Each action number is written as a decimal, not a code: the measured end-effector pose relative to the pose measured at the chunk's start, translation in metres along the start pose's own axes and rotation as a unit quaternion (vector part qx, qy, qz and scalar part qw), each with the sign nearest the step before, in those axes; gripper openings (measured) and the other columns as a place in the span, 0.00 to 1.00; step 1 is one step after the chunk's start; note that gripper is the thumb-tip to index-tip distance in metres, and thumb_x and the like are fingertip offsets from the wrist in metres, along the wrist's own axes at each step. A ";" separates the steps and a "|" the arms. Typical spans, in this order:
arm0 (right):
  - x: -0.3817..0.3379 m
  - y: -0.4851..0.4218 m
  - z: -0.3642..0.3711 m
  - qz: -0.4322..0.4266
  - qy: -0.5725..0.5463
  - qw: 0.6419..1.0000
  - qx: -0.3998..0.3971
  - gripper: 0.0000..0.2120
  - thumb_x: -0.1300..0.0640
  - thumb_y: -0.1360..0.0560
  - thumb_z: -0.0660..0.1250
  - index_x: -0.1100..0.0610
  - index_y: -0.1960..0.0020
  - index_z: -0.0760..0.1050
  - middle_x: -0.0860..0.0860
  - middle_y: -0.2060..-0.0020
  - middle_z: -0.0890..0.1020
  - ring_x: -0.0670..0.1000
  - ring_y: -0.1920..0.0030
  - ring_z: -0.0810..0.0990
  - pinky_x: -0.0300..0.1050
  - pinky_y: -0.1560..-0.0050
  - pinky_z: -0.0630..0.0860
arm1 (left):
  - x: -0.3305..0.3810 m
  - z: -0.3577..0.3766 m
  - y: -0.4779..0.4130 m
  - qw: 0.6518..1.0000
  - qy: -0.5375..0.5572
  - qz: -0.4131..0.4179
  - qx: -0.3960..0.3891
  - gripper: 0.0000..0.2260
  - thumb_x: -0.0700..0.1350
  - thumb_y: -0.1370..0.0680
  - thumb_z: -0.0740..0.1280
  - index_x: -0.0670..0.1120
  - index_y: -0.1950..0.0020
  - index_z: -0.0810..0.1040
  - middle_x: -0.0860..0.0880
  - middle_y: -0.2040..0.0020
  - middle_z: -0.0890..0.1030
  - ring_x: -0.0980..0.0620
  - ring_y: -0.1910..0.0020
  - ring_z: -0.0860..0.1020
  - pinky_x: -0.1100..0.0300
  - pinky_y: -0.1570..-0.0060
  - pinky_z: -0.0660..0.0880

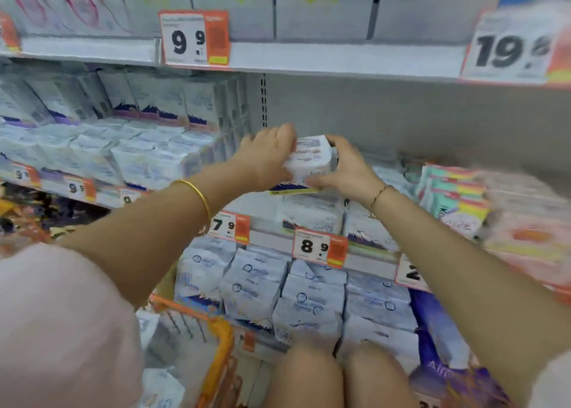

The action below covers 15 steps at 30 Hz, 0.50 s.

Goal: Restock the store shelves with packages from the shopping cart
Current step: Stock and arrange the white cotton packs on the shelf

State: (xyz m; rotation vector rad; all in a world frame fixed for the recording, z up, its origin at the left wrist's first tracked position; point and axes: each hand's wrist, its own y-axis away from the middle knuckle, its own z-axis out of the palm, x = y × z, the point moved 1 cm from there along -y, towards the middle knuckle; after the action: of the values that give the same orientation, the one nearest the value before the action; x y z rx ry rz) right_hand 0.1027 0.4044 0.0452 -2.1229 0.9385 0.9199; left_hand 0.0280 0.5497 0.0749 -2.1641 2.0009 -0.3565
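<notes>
A person reaches with both arms into a store shelf stocked with white packs. Two hands hold one package (310, 160), white with a dark blue mountain print along its lower edge; its writing is too blurred to read. The package is held in the open gap of the middle shelf (268, 237), just above a stack of like packs and just right of the full rows.

The left hand (268, 157) lies over the package's top left, fingers curled onto it. The right hand (344, 170) grips its right side, thumb along the bottom edge. A gold bangle (197, 197) circles the left wrist and a thin bracelet (379, 194) the right.

Four white-and-orange price tags read clearly:
- "9 9" (194, 37) and "19" (506, 51) on the upper shelf edge (340, 58)
- "7 9" (229, 225) and "8 9" (319, 247) on the middle shelf edge

A fifth tag (411, 273) shows only a "2". Three smaller tags on the left shelf edge show 9s.

At lower left is the orange rim of one shopping cart (222, 330), with white packs inside. Colourful striped packs (457, 197) sit to the right. Two bare knees show at the bottom edge.
</notes>
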 end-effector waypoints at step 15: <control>0.119 -0.190 -0.032 0.143 -0.045 0.971 0.188 0.37 0.62 0.29 0.72 0.60 0.26 0.56 0.58 0.31 0.66 0.58 0.33 0.68 0.41 0.39 0.70 | -0.026 0.156 -0.212 0.949 0.158 -0.201 -0.182 0.11 0.27 0.30 0.49 0.41 0.66 0.61 0.49 0.66 0.61 0.56 0.69 0.59 0.66 0.71 0.54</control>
State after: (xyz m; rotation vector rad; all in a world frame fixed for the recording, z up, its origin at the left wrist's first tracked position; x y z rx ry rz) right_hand 0.3248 0.4419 0.0186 -1.6423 1.2827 0.8842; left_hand 0.2734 0.5873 -0.0150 -2.9263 1.8790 -0.4396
